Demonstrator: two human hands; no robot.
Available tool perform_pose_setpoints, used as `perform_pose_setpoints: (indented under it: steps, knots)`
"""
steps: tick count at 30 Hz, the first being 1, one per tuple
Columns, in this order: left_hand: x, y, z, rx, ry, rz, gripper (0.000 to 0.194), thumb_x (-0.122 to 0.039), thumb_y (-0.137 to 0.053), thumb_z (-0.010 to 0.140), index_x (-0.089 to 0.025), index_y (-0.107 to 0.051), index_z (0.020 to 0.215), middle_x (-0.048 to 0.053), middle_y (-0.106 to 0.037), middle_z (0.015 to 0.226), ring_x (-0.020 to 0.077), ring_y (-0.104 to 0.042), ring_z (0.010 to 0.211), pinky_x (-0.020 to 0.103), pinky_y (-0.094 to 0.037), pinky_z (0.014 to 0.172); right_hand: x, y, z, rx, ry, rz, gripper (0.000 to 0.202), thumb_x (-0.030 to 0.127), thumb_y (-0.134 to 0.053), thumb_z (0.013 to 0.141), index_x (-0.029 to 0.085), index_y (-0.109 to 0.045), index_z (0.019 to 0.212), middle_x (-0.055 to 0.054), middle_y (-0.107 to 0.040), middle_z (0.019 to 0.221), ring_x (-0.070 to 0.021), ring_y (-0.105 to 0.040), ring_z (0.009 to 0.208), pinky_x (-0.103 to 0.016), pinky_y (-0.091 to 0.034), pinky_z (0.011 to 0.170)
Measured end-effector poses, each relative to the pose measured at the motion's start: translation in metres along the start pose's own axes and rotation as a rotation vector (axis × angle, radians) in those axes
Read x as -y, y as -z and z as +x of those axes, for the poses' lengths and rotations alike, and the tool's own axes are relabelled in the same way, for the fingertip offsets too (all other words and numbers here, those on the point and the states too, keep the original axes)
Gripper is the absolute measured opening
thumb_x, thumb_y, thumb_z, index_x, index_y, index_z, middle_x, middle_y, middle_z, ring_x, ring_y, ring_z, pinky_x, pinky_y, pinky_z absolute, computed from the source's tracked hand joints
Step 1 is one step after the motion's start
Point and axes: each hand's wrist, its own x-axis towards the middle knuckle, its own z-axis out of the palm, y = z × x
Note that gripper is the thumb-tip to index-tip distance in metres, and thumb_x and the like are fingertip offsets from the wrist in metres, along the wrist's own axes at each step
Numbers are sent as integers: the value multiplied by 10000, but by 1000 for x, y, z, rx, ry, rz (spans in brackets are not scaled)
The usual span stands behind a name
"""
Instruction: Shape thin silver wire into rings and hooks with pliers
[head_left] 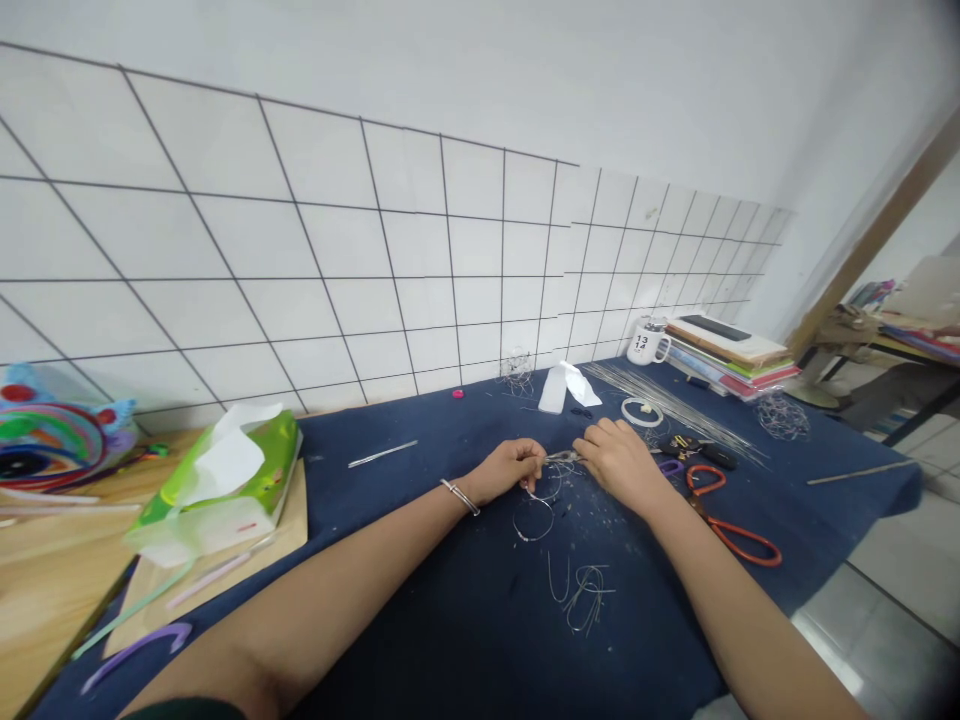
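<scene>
My left hand (517,468) is closed in a pinch on thin silver wire. From its fingers hangs a round wire loop (533,538), with tiny light bits on its lower side. My right hand (613,462) is wrapped round what looks like small pliers (564,457); their metal jaws point left toward my left fingertips. My palm hides most of that tool, and whether the jaws bite the wire is too small to tell. Below the hands, a loose bundle of bent wires (589,598) lies on the dark blue cloth (435,600).
Red-handled scissors or cutters (705,510), black-and-yellow pliers (697,450) and a purple handle (670,467) lie right. Behind are long straight wires (675,405), a white ring (642,411), a mug (648,342) and stacked books (727,355). A green tissue pack (277,450) sits left.
</scene>
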Motion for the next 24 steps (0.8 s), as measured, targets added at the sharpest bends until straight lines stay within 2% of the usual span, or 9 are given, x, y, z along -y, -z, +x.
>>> perform_pose_setpoints:
  steps: [8, 19, 24]
  knots:
    - [0, 1, 1, 30, 38, -38, 137, -238, -515, 736, -125, -524, 813, -4, -563, 637, 69, -529, 467, 181, -396, 471, 3, 9, 1, 1, 19, -32, 162, 188, -429, 856, 185, -573, 782, -47, -523, 737, -176, -390, 778, -310, -229, 684]
    - [4, 3, 1, 74, 18, -54, 132, -239, -502, 749, -126, -520, 815, -8, -543, 631, 71, -523, 469, 192, -407, 479, 2, 7, 1, 3, 43, -25, 129, 188, -453, 852, 192, -581, 866, -40, -534, 743, -175, -390, 775, -313, -227, 676]
    - [5, 3, 1, 83, 31, -60, 135, -246, -511, 747, -135, -514, 824, -14, -547, 632, 69, -522, 466, 192, -411, 482, 3, 8, 1, -4, 47, -33, 126, 187, -457, 850, 195, -583, 848, -37, -532, 727, -174, -390, 769, -316, -223, 668]
